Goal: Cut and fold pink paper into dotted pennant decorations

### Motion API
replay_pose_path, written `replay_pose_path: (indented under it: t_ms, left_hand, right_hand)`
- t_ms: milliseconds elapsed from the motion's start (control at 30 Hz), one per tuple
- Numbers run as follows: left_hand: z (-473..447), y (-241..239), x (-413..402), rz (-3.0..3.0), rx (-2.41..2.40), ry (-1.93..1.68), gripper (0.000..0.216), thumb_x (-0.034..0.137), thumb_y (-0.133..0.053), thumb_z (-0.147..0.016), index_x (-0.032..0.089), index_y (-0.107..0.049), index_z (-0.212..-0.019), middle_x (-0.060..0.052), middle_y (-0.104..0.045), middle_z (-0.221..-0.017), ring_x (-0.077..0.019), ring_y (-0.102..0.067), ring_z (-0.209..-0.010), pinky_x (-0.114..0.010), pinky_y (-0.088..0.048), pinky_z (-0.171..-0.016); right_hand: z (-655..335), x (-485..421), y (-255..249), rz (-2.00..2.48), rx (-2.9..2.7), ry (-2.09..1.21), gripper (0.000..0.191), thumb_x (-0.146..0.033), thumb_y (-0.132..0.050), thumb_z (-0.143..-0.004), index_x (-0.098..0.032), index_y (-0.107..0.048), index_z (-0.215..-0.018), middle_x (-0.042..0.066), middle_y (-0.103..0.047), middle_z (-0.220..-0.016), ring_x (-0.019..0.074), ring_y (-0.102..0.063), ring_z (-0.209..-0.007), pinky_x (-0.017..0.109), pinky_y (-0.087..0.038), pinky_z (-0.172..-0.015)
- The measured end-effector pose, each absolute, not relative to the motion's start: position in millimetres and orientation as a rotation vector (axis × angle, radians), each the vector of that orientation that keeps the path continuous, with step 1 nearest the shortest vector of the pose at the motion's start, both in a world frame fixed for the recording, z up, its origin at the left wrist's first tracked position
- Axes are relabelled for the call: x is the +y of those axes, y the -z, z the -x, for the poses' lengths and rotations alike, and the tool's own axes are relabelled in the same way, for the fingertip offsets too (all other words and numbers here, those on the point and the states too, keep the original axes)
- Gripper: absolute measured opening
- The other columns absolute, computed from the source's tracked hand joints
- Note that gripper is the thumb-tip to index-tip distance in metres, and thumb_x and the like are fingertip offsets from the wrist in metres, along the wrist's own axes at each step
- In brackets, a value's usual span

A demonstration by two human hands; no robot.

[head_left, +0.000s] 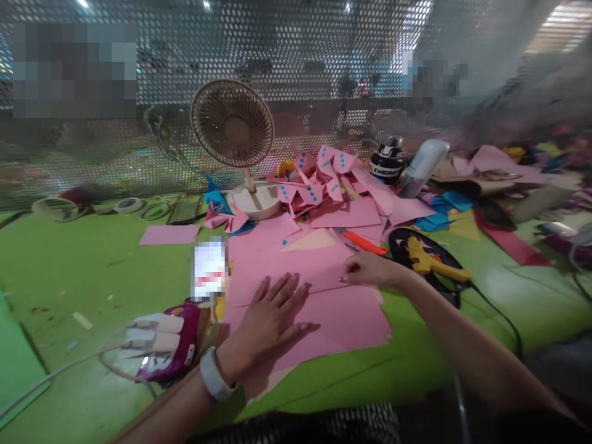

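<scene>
My left hand (271, 317) lies flat with fingers spread on a large pink paper sheet (342, 314) at the front of the green table (78, 271). A white band sits on that wrist. My right hand (370, 269) rests on the sheet's far right part, its fingers curled together and pressing along a crease or edge of the paper; whether anything small is pinched in them I cannot make out. More pink sheets (277, 237) lie beneath and behind.
A small desk fan (234, 126) stands behind the sheets. Folded pink pieces with blue dots (319, 176) pile beside it. An orange cutter (363, 242), a yellow glue gun (432, 262), a purple device (173, 345), tape rolls (129, 205) and a white bottle (423, 163) lie around. Perforated mesh closes the back.
</scene>
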State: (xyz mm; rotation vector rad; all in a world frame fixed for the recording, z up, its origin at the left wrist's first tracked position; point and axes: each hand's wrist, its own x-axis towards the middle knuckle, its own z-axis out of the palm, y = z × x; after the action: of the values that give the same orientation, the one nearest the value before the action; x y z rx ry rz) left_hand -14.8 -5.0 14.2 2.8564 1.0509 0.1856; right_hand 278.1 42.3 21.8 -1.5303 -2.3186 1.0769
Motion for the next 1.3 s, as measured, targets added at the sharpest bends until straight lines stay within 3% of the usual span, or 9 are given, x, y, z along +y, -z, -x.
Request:
replay_pose_path:
  t_ms: [400,700,800,900,967,1067,1200,1300]
  left_hand:
    - [15,-16,-3,-2.880,1.061,-0.128,0.064,0.062,-0.030,-0.089,0.029,-0.024,-0.143,-0.003,-0.021,-0.151,-0.0260,-0.018,-0.137,-0.047,-0.015,-0.110]
    - [17,-11,-1,-2.931,1.038,-0.189,0.063,0.062,-0.031,-0.088,0.031,-0.024,-0.143,-0.003,-0.025,-0.150,-0.0260,-0.021,-0.137,-0.046,-0.016,-0.109]
    - [17,-9,-1,-2.937,1.064,-0.175,0.065,0.063,-0.031,-0.088,0.029,-0.025,-0.143,-0.004,-0.025,-0.150,-0.0264,-0.021,-0.137,-0.046,-0.016,-0.108]
    - [18,-8,0,-2.956,1.058,-0.178,0.065,0.063,-0.030,-0.088,0.028,-0.025,-0.143,-0.005,-0.025,-0.149,-0.0267,-0.022,-0.136,-0.046,-0.017,-0.108]
    - [19,-6,0,-2.968,1.057,-0.201,0.064,0.062,-0.030,-0.088,0.028,-0.025,-0.143,-0.005,-0.025,-0.149,-0.0267,-0.022,-0.136,-0.046,-0.017,-0.108]
    - [19,-2,1,-2.975,1.056,-0.237,0.064,0.062,-0.030,-0.088,0.029,-0.025,-0.143,-0.005,-0.026,-0.149,-0.0268,-0.023,-0.136,-0.047,-0.018,-0.108]
    - [20,2,3,-2.963,1.039,-0.241,0.064,0.063,-0.029,-0.088,0.031,-0.023,-0.143,-0.004,-0.027,-0.149,-0.0259,-0.023,-0.136,-0.047,-0.016,-0.108]
    - [21,4,5,-2.955,1.040,-0.239,0.064,0.062,-0.028,-0.088,0.031,-0.023,-0.143,-0.004,-0.026,-0.149,-0.0252,-0.021,-0.137,-0.046,-0.015,-0.109]
  right_hand:
    - [-298,54,-24,1.481,-2.411,-1.197,0.027,-0.040,-0.058,-0.072,-0.015,-0.058,-0.062,-0.006,-0.041,-0.051,0.0085,-0.037,-0.051,0.022,-0.026,-0.048]
    - [-300,50,-36,1.614,-2.385,-1.016,0.020,-0.034,-0.060,-0.072,-0.015,-0.063,-0.067,-0.003,-0.056,-0.056,0.0104,-0.050,-0.054,0.021,-0.035,-0.051]
    - [-296,46,-46,1.697,-2.325,-0.789,0.019,-0.031,-0.055,-0.076,-0.015,-0.066,-0.076,0.002,-0.065,-0.068,0.0146,-0.057,-0.065,0.023,-0.040,-0.059]
    - [-279,40,-53,1.687,-2.283,-0.609,0.027,-0.032,-0.049,-0.082,-0.016,-0.066,-0.095,0.007,-0.068,-0.094,0.0199,-0.061,-0.086,0.028,-0.043,-0.075]
    - [-261,32,-52,1.602,-2.327,-0.568,0.037,-0.037,-0.047,-0.085,-0.016,-0.062,-0.111,0.009,-0.064,-0.115,0.0222,-0.057,-0.105,0.032,-0.041,-0.089]
    - [-233,14,-38,1.382,-2.511,-0.541,0.065,-0.053,-0.041,-0.087,-0.009,-0.040,-0.136,0.016,-0.037,-0.142,0.0250,-0.034,-0.131,0.037,-0.027,-0.107]
    - [-214,-7,-12,1.269,-2.659,-0.527,0.085,-0.065,-0.031,-0.085,-0.005,-0.017,-0.145,0.018,-0.012,-0.150,0.0258,-0.010,-0.139,0.041,-0.012,-0.113]
    - [-214,-13,-4,1.254,-2.681,-0.477,0.086,-0.065,-0.029,-0.086,-0.005,-0.011,-0.145,0.018,-0.006,-0.151,0.0249,-0.003,-0.140,0.041,-0.006,-0.114]
